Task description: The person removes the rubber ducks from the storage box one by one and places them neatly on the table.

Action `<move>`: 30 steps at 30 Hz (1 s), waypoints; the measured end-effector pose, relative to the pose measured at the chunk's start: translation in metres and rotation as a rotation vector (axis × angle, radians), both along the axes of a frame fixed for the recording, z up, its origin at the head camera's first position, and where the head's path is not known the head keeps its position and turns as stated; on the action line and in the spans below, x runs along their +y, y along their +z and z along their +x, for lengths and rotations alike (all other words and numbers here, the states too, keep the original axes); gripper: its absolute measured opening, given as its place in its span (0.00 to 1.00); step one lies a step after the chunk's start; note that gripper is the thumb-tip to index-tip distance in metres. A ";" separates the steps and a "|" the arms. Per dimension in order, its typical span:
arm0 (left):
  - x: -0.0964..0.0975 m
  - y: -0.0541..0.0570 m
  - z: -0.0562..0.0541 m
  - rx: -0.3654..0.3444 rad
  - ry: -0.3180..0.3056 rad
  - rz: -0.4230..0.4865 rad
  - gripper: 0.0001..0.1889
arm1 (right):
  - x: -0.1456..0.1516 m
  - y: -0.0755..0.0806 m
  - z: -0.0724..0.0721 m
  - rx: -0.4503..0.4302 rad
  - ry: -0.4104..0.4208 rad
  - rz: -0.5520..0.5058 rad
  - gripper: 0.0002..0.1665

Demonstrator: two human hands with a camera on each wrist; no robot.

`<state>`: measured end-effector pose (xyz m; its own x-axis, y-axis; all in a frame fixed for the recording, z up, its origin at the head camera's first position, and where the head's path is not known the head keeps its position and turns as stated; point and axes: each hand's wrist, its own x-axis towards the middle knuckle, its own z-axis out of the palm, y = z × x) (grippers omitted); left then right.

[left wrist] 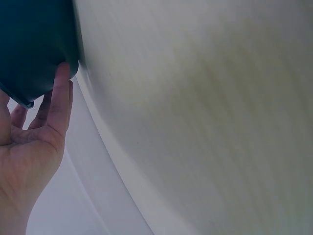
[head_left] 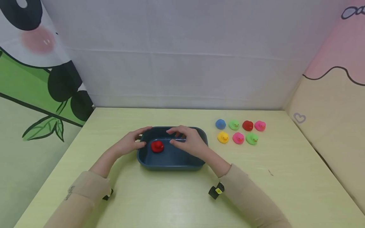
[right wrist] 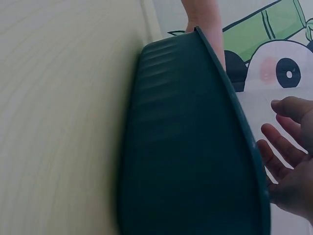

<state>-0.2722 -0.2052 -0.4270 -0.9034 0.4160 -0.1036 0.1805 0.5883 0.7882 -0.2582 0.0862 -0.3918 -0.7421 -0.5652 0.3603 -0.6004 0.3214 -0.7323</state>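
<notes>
A dark blue-green rectangular tub (head_left: 171, 167) stands on the table with one red rubber duck (head_left: 157, 146) inside, near its left end. My left hand (head_left: 130, 142) holds the tub's left end, thumb at the rim; in the left wrist view a finger (left wrist: 59, 98) lies against the outer wall. Over the tub's right half hovers my right hand (head_left: 189, 141), its fingers apart and loosely bent around nothing. The right wrist view shows those fingers (right wrist: 281, 147) above the rim, with the tub's long side wall (right wrist: 186, 137) in front.
Right of the tub, rubber ducks lie in two rows: blue (head_left: 220, 124), green (head_left: 234, 124), red (head_left: 247, 125) and pink (head_left: 260, 125) behind; yellow (head_left: 223, 137), pink (head_left: 238, 138) and green (head_left: 252, 138) in front. A pale cloth wall (head_left: 185, 79) rises behind the table.
</notes>
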 end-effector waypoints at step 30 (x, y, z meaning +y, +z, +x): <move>-0.001 0.000 0.000 0.026 -0.008 -0.015 0.33 | -0.037 -0.028 -0.028 0.006 0.249 0.480 0.32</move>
<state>-0.2725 -0.2059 -0.4267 -0.9027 0.4214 -0.0869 0.2049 0.5986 0.7744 -0.2864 0.0496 -0.4195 -0.5633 -0.8259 0.0224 -0.7051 0.4665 -0.5341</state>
